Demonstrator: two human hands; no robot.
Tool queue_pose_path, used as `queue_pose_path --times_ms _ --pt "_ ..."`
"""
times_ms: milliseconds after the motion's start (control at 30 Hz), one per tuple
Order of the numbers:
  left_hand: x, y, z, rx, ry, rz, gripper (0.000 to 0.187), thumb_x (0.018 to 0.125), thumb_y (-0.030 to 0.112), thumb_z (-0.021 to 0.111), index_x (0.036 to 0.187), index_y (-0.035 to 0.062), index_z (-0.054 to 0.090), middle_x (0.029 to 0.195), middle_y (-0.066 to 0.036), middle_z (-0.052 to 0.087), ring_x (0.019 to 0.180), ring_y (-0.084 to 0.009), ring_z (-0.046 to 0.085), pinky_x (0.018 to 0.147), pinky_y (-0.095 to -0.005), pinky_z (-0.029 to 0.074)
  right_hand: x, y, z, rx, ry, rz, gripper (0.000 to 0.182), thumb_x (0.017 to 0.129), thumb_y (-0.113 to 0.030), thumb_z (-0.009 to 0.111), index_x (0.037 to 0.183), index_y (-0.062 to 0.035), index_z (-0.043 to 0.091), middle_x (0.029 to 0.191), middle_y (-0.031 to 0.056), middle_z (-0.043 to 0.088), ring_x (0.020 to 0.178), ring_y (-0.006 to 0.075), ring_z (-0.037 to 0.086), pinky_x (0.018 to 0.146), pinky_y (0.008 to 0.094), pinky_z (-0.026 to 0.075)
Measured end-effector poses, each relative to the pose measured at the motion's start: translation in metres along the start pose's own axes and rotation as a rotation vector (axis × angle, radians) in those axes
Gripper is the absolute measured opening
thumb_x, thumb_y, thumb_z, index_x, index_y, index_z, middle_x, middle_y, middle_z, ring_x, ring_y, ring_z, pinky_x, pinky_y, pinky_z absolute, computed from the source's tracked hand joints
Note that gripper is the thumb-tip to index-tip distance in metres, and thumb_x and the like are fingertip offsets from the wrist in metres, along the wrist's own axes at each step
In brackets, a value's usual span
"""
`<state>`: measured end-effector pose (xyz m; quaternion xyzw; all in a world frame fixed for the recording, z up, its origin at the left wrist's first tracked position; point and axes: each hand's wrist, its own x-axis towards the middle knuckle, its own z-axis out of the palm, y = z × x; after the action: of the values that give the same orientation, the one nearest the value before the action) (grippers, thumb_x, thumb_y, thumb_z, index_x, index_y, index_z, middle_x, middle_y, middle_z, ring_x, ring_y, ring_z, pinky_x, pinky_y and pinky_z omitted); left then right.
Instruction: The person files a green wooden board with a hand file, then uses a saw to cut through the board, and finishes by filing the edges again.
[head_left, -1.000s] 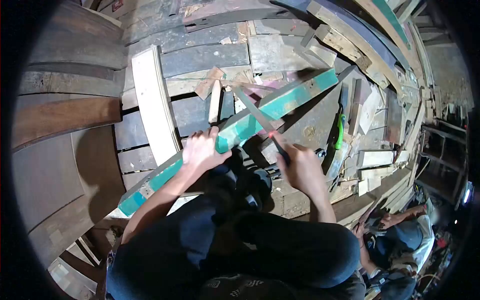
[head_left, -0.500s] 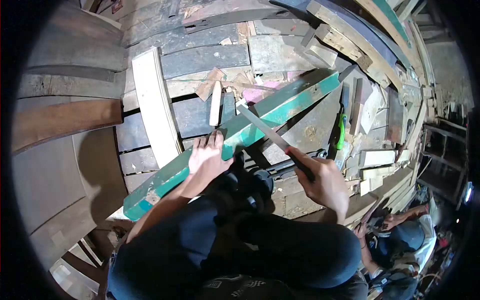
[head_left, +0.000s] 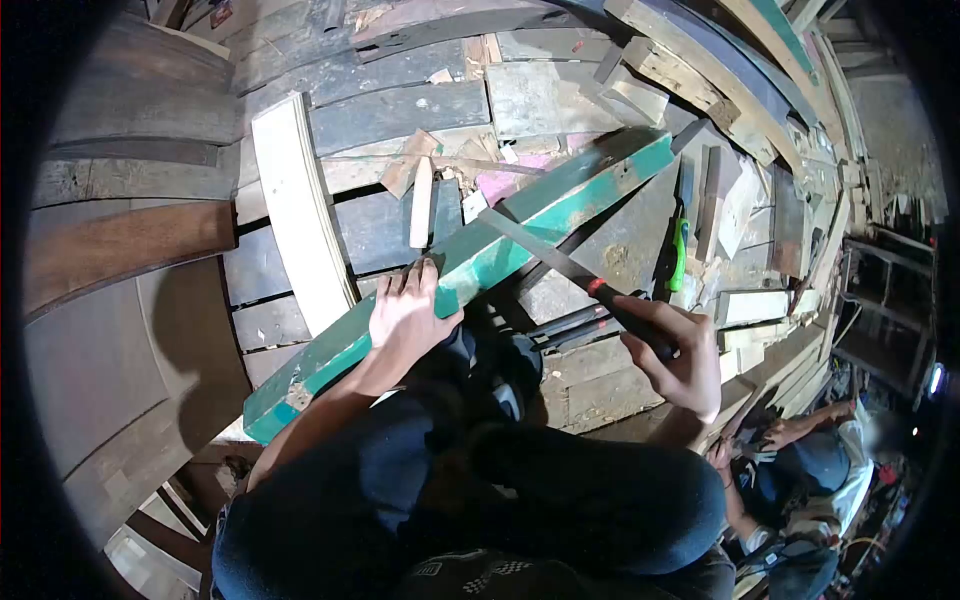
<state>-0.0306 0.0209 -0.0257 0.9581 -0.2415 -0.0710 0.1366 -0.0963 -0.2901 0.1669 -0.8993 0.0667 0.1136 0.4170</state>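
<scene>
A long green-painted wooden beam [head_left: 600,196] lies diagonally over the plank floor, its lower left part by my legs. On its top, left of the middle, my left hand [head_left: 405,312] presses down with the fingers lying flat. My right hand [head_left: 675,355] is wrapped round the black handle of a long flat metal tool [head_left: 548,254], which has a red band. The tool's blade crosses the beam, its far end over the top face. A pale pointed wooden piece [head_left: 422,205] lies just beyond the beam.
A white board [head_left: 298,215] lies at the left. A tool with a bright green handle [head_left: 679,255] rests right of the beam. Long timbers [head_left: 710,75] are stacked at the upper right, and wood blocks [head_left: 755,306] lie below them. A co-worker [head_left: 800,480] sits at the lower right.
My right hand has moved right and slightly down, drawing the metal tool back across the beam. My left hand stays on the beam. The view has shifted slightly.
</scene>
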Motion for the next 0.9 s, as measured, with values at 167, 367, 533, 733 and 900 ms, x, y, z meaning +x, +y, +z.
queue_pose_path --times_ms 167,367,533,733,900 --pt "-0.002 0.0 -0.006 0.013 -0.059 -0.005 0.088 0.068 0.046 0.089 0.134 -0.0041 0.059 0.129 -0.022 0.07 0.11 -0.0368 0.07 0.105 -0.0486 0.048 0.009 0.018 0.019 0.144 0.212 -0.266 0.034 0.073 -0.013 0.084 0.103 0.0012 0.076 0.088 0.0126 0.076 0.07 0.0195 0.068 0.065 0.031 0.051" --pt "-0.002 -0.002 0.001 -0.01 -0.027 -0.01 0.087 0.068 0.045 0.088 0.135 -0.004 0.06 0.129 -0.023 0.07 0.113 -0.037 0.069 0.106 -0.0472 0.047 0.031 0.023 0.052 0.071 0.371 -0.609 0.035 0.063 -0.032 0.088 0.085 -0.0061 0.078 0.088 0.0082 0.045 0.091 0.0287 0.049 0.095 0.0556 0.046" --pt "0.0 -0.001 -0.004 -0.062 -0.06 -0.022 0.09 0.069 0.047 0.087 0.138 -0.0037 0.057 0.133 -0.023 0.068 0.116 -0.0368 0.067 0.106 -0.0474 0.046 0.053 0.007 0.075 0.679 0.061 -0.815 0.01 0.073 0.001 0.071 0.074 0.003 0.061 0.089 0.021 0.071 0.078 0.0322 0.071 0.075 0.0463 0.059" --pt "0.0 0.001 -0.005 -0.055 -0.089 -0.034 0.091 0.071 0.05 0.086 0.138 -0.0038 0.056 0.135 -0.023 0.067 0.118 -0.0372 0.066 0.107 -0.0483 0.046 0.056 0.017 0.074 0.857 -0.013 -0.881 0.028 0.079 -0.02 0.071 0.064 -0.0002 0.057 0.06 0.0095 0.054 0.051 0.0274 0.051 0.056 0.0415 0.045" --pt "0.0 -0.001 -0.001 -0.014 -0.084 -0.026 0.091 0.072 0.05 0.085 0.14 -0.0027 0.055 0.134 -0.023 0.067 0.12 -0.0364 0.066 0.109 -0.048 0.045 0.056 0.013 0.075 0.816 0.047 -0.857 0.036 0.077 -0.028 0.068 0.061 0.0014 0.055 0.058 0.0112 0.051 0.048 0.0288 0.049 0.052 0.041 0.04"
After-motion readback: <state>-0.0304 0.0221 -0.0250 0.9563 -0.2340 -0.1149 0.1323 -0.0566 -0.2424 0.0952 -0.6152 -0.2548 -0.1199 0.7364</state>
